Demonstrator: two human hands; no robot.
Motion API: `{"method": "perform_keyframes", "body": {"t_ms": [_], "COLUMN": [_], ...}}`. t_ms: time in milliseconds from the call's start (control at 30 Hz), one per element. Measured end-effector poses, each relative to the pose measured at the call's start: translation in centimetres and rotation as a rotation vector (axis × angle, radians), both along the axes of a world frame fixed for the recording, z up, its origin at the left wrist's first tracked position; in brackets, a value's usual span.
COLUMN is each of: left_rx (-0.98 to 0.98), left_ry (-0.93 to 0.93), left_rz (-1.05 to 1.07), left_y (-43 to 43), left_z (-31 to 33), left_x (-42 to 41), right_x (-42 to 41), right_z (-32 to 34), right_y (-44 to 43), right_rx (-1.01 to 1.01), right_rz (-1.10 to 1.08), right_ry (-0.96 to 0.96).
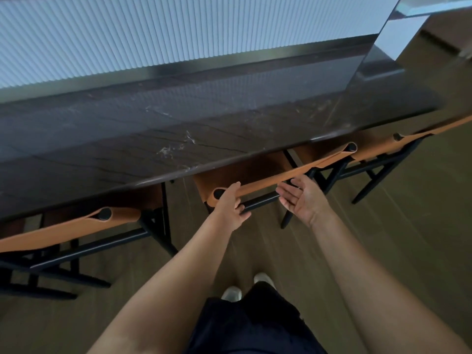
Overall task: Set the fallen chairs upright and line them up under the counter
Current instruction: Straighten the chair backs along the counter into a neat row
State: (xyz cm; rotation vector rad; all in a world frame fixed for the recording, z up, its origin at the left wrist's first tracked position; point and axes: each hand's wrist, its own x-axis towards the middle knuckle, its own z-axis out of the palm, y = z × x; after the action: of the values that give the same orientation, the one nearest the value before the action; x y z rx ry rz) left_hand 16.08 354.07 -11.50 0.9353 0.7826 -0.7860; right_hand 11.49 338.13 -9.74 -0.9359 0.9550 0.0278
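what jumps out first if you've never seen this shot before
Two bare arms reach up the middle: the left hand grips the tan leather back of the middle chair, while the right hand hovers open, palm up, beside it. Above them a dark veined counter spans the frame, with the left chair and right chair tucked under it.

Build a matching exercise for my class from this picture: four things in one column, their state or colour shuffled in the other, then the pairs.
1 left hand
2 right hand
3 counter
4 shoes

A white
B open, palm showing
C grips the middle chair
D dark, veined

Pairs: 1-C, 2-B, 3-D, 4-A
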Motion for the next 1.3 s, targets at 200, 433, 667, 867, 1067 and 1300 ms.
{"method": "perform_keyframes", "body": {"t_ms": [200,433,667,867,1067,1300], "left_rx": [0.022,0.073,0.151,0.208,0.237,0.230], "left_ry": [0.046,0.054,0.047,0.051,0.017,-0.002], "left_rz": [0.217,0.382,0.604,0.621,0.605,0.619], "left_y": [-2.6,-5.0,-5.4,-4.7,-1.3,0.0], "left_z": [-0.7,-2.6,-3.3,-3.6,-3.3,-3.1], "left_x": [0.9,2.2,3.6,3.5,3.0,3.5], "right_x": [4.5,7.2,8.8,9.4,8.2,8.6], "right_z": [-1.5,-3.3,-3.7,-3.8,-4.2,-4.0], "right_y": [-4.1,-8.2,-10.9,-10.7,-7.4,-6.5], "right_rx": [0.049,0.081,0.108,0.179,0.207,0.247], "right_rz": [0.091,0.190,0.121,0.047,0.015,-0.006], "right_ry": [0.110,0.236,0.173,0.147,0.155,0.122]}}
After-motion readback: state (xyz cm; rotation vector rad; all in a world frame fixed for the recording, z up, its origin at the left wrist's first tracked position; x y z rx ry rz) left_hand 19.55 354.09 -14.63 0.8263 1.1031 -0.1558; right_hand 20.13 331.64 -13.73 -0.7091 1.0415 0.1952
